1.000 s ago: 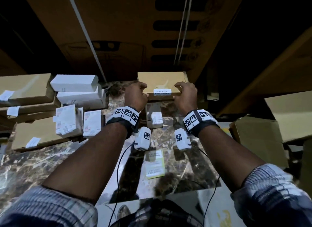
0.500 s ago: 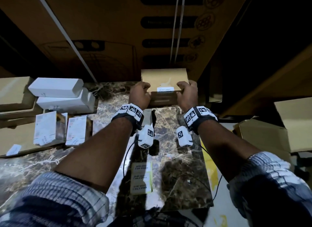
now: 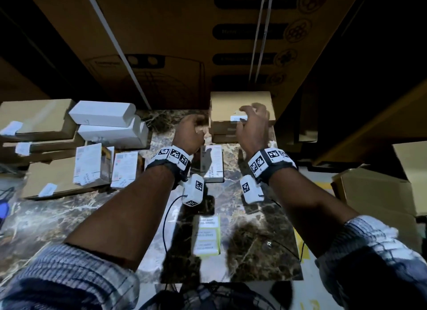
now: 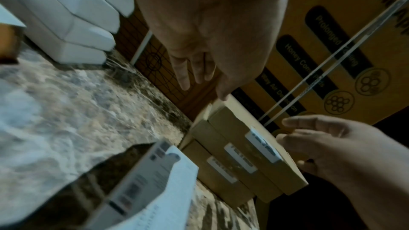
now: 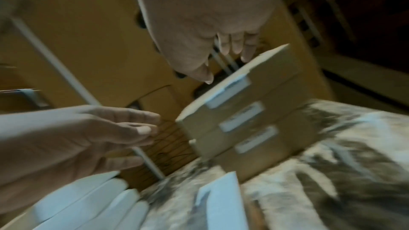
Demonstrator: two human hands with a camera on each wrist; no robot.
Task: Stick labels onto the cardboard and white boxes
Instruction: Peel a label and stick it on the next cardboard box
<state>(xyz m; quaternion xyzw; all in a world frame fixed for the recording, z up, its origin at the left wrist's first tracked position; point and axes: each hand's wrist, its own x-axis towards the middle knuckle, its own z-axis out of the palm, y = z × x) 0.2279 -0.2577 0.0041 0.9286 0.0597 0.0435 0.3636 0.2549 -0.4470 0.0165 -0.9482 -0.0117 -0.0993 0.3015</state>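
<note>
Three flat cardboard boxes (image 3: 240,104) sit stacked at the far middle of the marble table (image 3: 57,219). Each carries a white label (image 3: 238,118) on its front edge, as the left wrist view of the stack (image 4: 247,160) and the right wrist view of the stack (image 5: 254,104) show. My left hand (image 3: 193,127) hovers just left of the stack with straight fingers (image 4: 194,73). My right hand (image 3: 253,118) is spread over the top box's right end, its fingers (image 5: 234,45) loose, holding nothing. A yellow-edged label sheet (image 3: 206,234) lies between my forearms.
A small printed box (image 3: 212,163) lies just in front of the stack. White boxes (image 3: 104,113) and labelled cardboard boxes (image 3: 39,120) are piled at the left. A big carton (image 3: 184,44) walls the back, and open cartons (image 3: 374,194) stand at the right.
Both hands gripped the ends of the top cardboard box before. They have let go with fingers spread, and the box rests on the stack.
</note>
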